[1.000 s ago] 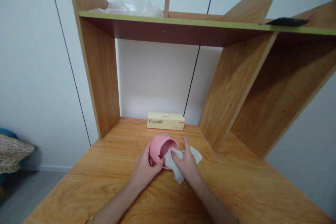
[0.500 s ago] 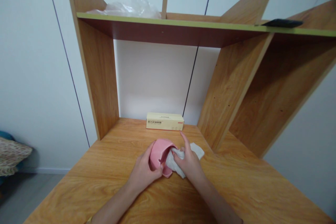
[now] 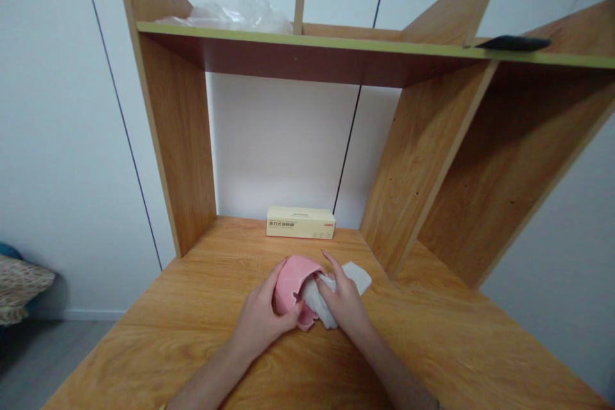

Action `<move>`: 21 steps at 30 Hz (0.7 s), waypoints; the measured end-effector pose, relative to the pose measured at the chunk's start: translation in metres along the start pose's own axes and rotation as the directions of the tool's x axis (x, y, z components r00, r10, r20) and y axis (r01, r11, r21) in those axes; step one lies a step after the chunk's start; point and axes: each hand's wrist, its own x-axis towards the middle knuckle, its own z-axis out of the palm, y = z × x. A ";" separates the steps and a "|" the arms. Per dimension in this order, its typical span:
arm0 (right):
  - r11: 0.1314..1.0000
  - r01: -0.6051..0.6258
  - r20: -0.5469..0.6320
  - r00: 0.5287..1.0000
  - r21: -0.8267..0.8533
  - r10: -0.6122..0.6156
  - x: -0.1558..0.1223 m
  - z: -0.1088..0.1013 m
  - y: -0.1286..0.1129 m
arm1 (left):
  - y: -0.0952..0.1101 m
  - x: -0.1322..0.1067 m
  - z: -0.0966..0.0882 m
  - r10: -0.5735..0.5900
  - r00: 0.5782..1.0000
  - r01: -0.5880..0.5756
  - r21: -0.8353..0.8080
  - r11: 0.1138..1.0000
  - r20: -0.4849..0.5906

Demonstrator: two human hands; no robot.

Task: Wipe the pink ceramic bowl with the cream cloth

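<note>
- At the near middle of the tabletop, the fingers of the left hand grip a pink bowl from its left side, the thumb on the near part of the rim and the other fingers behind the wall.
- Just to the right, the right hand grips a white cloth, its thumb pressed onto the fabric at the bowl's mouth; the index finger stands out straight toward the far side.
- Between the two hands, the bowl is tilted on its side, mouth turned to the right and near; its rim has a small notch beside the left thumb. Whether it touches the wood below is hard to tell.
- Part of the cloth sits in the mouth, part hangs over the near edge, and another corner shows to the right, beyond the right hand.
- Farther back, well apart from the hands, a pale yellow box with dark printing lies lengthwise near the wall.
- Above, a shelf with a green edge carries a clear plastic bag on the left and a flat dark object on the right.
- At the far left, a patterned fabric shows above the grey floor.
</note>
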 end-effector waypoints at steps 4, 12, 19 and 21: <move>0.997 -0.029 -0.086 0.996 0.070 0.035 0.000 0.001 -0.002 | -0.002 0.001 0.004 -0.052 0.998 0.048 -0.148 0.988 -0.025; 0.990 0.001 -0.137 0.990 0.145 0.019 0.001 0.007 0.000 | 0.001 0.000 0.011 -0.016 0.998 0.026 -0.196 0.980 0.053; 0.992 -0.091 -0.176 0.979 0.086 0.105 0.000 0.008 -0.009 | -0.006 0.002 0.017 -0.083 0.996 0.069 -0.249 0.966 -0.046; 0.992 -0.115 -0.168 0.978 0.042 0.121 0.000 0.007 -0.010 | -0.006 0.003 0.016 -0.100 0.994 0.085 -0.232 0.969 -0.053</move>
